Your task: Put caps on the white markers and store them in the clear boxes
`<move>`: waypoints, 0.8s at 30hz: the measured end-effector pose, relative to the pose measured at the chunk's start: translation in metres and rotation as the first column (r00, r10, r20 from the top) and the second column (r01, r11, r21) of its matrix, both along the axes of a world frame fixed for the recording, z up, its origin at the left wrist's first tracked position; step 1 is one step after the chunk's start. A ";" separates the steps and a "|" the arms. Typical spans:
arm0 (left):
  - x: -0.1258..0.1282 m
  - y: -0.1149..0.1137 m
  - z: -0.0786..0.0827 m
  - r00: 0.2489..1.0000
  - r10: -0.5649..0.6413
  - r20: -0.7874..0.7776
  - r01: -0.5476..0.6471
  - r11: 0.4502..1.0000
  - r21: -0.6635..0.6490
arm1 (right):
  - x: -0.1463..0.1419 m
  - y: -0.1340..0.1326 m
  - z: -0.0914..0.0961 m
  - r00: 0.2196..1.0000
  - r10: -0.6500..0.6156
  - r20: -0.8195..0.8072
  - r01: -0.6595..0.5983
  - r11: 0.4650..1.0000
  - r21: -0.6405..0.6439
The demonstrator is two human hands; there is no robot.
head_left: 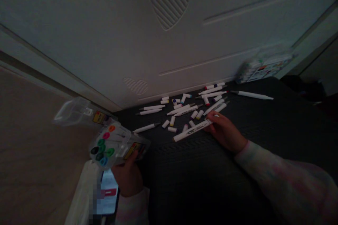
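Note:
My left hand (pixel 129 177) grips a clear plastic marker case (pixel 120 139) at the left, thumb over its yellow label. The case's lid (pixel 79 114) is swung open, and several markers with orange, pink, green, dark and blue ends stand inside. In my right hand (pixel 225 132) is a white marker (pixel 192 130), pinched near one end and pointing left with a brownish end. Beyond it lie several uncapped white markers (pixel 211 91) and loose white caps (pixel 172 121) with coloured bands, scattered over the dark table (pixel 185 175).
A second clear case (pixel 266 66) packed with markers stands at the table's far right, against the pale panel (pixel 185 49) with heart reliefs. One uncapped marker (pixel 252 95) lies apart in front of it. A phone with a lit screen (pixel 109 193) sits left of my left wrist.

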State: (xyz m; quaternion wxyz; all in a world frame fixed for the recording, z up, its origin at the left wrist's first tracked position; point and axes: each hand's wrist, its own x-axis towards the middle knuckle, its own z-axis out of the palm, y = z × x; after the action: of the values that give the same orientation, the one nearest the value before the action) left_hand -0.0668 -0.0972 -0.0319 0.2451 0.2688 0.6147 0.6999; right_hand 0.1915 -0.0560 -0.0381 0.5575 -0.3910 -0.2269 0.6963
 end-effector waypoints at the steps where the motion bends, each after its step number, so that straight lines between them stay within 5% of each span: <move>1: 0.000 -0.001 0.000 1.000 -0.011 0.022 0.010 1.000 0.021 | 0.000 0.000 0.000 1.000 0.001 0.001 -0.001 1.000 0.000; 14: 0.005 -0.013 -0.014 0.964 -0.221 0.149 0.228 0.973 -0.030 | 0.001 -0.002 0.001 0.999 0.024 0.036 -0.024 1.000 0.003; 20: -0.008 -0.022 -0.043 0.943 -0.289 0.166 0.310 0.944 -0.117 | 0.001 -0.001 0.002 1.000 0.010 0.024 -0.009 1.000 -0.020; 24: -0.015 -0.021 -0.063 0.976 -0.206 0.069 0.214 0.969 -0.125 | 0.001 -0.002 0.003 1.000 0.009 0.017 -0.008 0.999 -0.034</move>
State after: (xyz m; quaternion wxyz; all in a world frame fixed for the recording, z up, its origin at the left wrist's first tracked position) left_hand -0.0814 -0.1182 -0.0946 0.3518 0.2962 0.6206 0.6351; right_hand 0.1925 -0.0577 -0.0346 0.5459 -0.4054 -0.2217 0.6990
